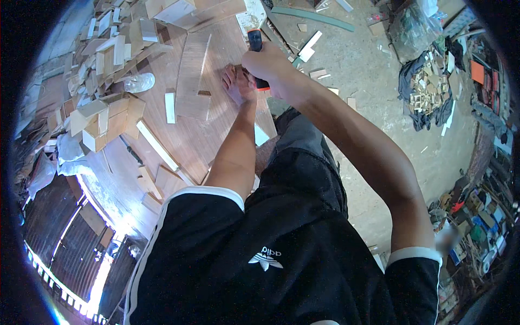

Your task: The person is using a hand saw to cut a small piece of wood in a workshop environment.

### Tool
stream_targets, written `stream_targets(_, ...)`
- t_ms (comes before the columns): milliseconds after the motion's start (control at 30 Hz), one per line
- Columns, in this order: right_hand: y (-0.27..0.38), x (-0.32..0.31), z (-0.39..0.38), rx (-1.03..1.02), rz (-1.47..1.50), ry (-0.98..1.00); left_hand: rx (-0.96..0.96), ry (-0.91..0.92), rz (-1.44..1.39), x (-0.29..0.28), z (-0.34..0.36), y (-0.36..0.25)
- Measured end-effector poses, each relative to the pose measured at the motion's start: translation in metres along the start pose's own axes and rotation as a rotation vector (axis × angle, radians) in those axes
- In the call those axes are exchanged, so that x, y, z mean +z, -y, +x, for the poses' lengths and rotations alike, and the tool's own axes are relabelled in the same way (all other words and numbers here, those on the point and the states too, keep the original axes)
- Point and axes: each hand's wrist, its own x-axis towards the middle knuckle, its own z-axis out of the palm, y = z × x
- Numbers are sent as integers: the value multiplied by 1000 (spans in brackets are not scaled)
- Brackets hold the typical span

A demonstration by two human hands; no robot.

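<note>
Black elongated tool handle with orange trim (254,39): gripped in the right hand (266,62), long axis running near to far. Far end projects past the fist; near end, orange-edged, shows just beside the left hand (237,85). Position: at the right side of the light-brown, wood-grained tabletop (222,46). Middle covered by the fist; working end not discernible.

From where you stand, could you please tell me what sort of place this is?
Probably a woodworking shop, judging by the piled wood pieces, the handheld tool and the heap of wood scraps.
</note>
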Motion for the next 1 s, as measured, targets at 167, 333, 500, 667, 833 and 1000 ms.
stream_targets(167,-18,-8,12,-45,135,-21,42,-50,3,2,-10,-1)
stream_targets(333,-20,-15,8,-13,163,-83,62,-57,-25,6,-4,4)
stream_targets(500,-30,-16,16,-4,250,-92,10,-19,12,6,-8,-2)
stream_targets(667,-24,-18,1,-14,277,-67,30,-41,33,-5,-6,-7)
stream_targets(833,-40,-12,13,-84,309,-151,3,-45,95,-3,-8,-5)
stream_targets(1000,-43,-15,19,-25,337,-118,26,-28,80,-2,-7,-5)
